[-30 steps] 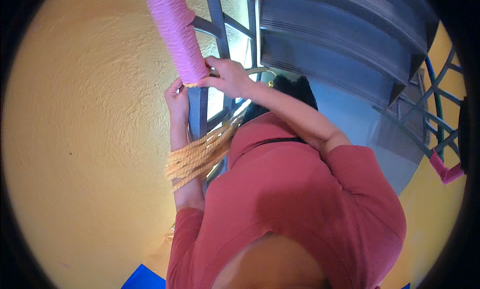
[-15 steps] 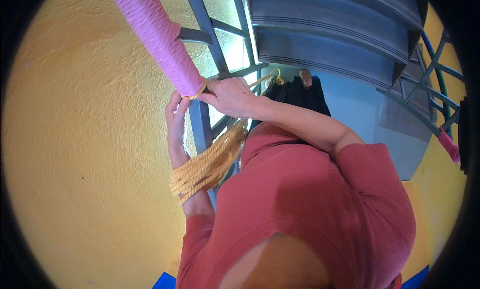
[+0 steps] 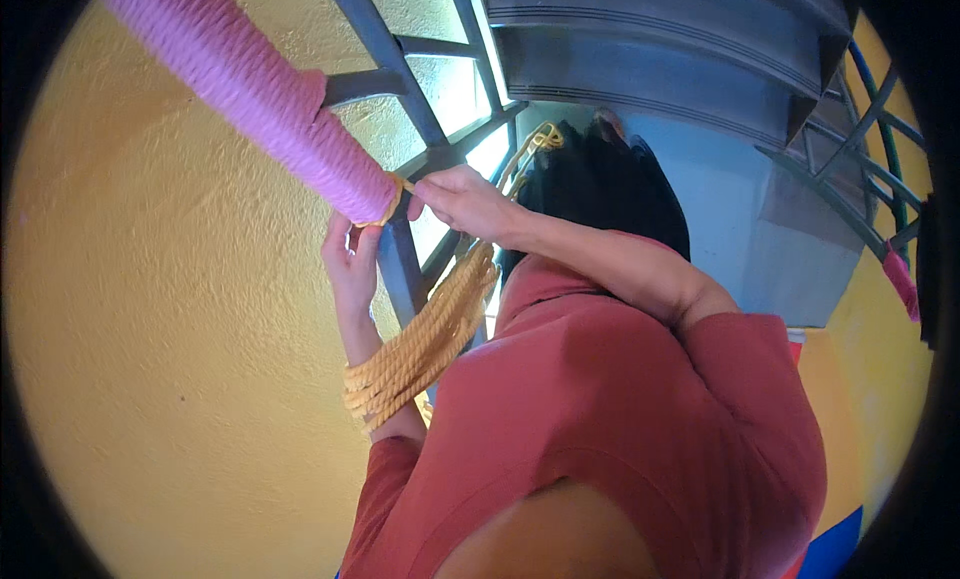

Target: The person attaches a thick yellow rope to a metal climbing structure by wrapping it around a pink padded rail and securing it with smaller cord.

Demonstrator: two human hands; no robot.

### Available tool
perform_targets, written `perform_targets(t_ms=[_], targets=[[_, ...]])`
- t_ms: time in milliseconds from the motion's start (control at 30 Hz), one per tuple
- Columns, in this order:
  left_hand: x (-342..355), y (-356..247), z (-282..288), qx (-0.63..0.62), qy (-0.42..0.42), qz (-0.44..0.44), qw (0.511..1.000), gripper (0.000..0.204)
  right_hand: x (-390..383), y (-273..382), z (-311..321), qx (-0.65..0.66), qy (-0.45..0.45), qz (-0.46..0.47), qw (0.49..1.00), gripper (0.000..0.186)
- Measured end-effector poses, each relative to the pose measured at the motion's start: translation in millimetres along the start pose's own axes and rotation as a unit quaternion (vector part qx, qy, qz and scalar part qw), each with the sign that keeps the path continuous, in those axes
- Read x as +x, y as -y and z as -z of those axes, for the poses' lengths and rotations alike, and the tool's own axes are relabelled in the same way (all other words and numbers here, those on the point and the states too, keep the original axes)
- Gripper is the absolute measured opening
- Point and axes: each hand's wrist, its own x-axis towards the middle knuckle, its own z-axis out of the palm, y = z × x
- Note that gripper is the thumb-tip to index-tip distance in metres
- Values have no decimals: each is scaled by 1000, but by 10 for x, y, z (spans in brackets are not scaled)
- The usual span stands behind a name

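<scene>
i've r hand [image 3: 465,201] pinching yellow rope [image 3: 398,190] at pink wrap [image 3: 262,111]'s lower end, l hand [image 3: 350,266] fingertips touching its underside, grip unclear; above fingers looks done in pink, yellow's just an edge band, post [image 3: 402,269] below bare, coil [image 3: 428,337] round l forearm [image 3: 362,331].

We see a rail [image 3: 402,269] at 10 o'clock; pink cord [image 3: 270,111] wound on it, yellow rope [image 3: 384,217] against the cord's lower edge.
</scene>
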Motion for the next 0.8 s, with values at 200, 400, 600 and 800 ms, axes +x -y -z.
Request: perform_targets(t_ms=[200, 400, 600, 800], targets=[[-22, 295, 163, -178, -20, 116, 977, 18, 30, -114, 4, 41, -9, -12, 999, 34], [79, 223, 216, -73, -44, 140, 986, 12, -18, -113, 75, -52, -14, 27, 998, 36], [175, 74, 93, 180, -33, -42, 982, 7, -21, 22, 169, -53, -26, 15, 998, 39], [167, 42, -8, 185, -89, -35, 978, 12, 18, 180, 230, -14, -36, -4, 999, 39]])
